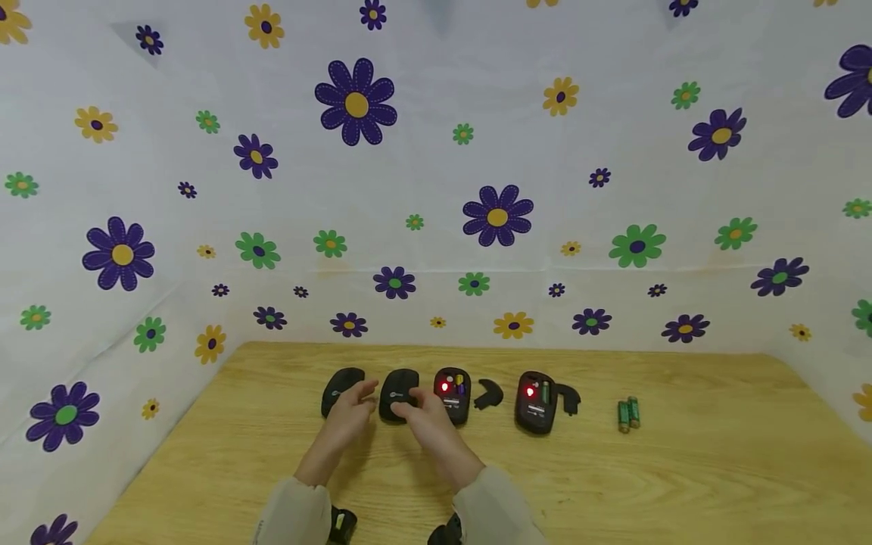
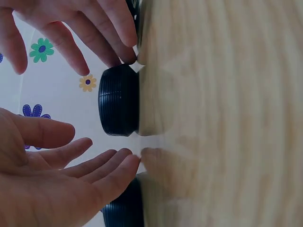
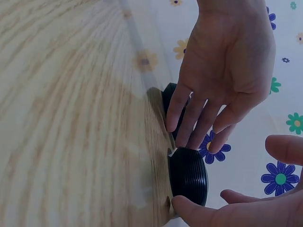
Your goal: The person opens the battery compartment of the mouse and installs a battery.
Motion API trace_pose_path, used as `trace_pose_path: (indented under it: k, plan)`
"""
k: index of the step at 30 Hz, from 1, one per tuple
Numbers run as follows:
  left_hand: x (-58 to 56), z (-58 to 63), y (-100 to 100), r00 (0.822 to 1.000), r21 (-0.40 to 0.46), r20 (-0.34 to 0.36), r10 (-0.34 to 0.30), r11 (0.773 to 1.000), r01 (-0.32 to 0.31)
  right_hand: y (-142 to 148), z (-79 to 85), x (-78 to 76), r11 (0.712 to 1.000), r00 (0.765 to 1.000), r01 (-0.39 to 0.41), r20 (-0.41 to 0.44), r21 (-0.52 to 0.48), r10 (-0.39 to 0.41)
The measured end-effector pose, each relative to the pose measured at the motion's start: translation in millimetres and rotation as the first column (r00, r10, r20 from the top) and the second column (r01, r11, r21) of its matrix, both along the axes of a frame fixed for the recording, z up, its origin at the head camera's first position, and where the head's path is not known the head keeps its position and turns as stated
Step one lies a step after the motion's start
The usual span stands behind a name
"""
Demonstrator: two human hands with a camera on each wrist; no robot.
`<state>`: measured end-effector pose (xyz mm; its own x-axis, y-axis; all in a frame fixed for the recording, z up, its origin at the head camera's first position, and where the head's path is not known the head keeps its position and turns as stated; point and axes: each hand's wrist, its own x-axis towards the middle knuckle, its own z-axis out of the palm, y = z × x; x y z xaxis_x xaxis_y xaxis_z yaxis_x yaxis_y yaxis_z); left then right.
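Head view: the closed mouse (image 1: 397,384) rests flat on the table (image 1: 654,484), just left of the landmark, the upturned mouse (image 1: 453,415) with a red light. Farther left of that landmark lies a 2nd closed mouse (image 1: 340,384); 2 green batteries (image 1: 623,416) lie well to the landmark's right. The left hand (image 1: 348,412) stands between the 2 closed mice, and the right hand (image 1: 433,421) comes in at the landmark's near left edge. Both are loosely spread, thumbs apart from fingers, and grip nothing; whether a fingertip touches the closed mouse, I cannot tell. It probably handles as a light, stiff shell, a bit heavier if cells are inside, and its smooth rounded top looks slippery. The ribbed sides (image 3: 193,172) seem the best hold: a low, gentle pinch there should keep pressure off the top. A hard drop might crack it.
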<state>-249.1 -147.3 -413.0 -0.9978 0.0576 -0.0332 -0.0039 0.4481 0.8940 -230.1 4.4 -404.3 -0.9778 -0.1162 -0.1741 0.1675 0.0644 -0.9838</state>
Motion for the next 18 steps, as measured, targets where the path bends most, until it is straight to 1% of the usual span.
trace_pose_path:
  k: [5,7,12,14,18]
  plan:
    - [-5.6,-1.7,0.7,0.998,0.040,0.048,-0.029,0.999,0.027,-3.3,0.8,-5.0,0.999,0.999,0.033,0.001,0.031,-0.033]
    - [-8.5,-2.0,1.8,0.997,0.069,0.062,-0.042,0.997,0.038,-4.7,1.0,-6.6,0.998,0.999,0.044,-0.002,0.050,-0.044]
    - [-11.7,0.9,5.2,0.995,0.137,0.088,-0.055,0.990,0.042,-8.9,-0.4,-8.6,0.994,0.998,0.027,-0.057,0.105,-0.021]
    - [-9.9,2.4,5.6,0.994,0.132,0.091,-0.059,0.990,0.047,-10.7,-2.0,-7.8,0.994,0.997,0.021,-0.071,0.111,-0.013]
    - [-6.5,3.5,4.8,0.996,0.075,0.070,-0.062,0.996,0.056,-11.8,-2.7,-5.7,0.996,0.998,0.023,-0.067,0.082,-0.017]
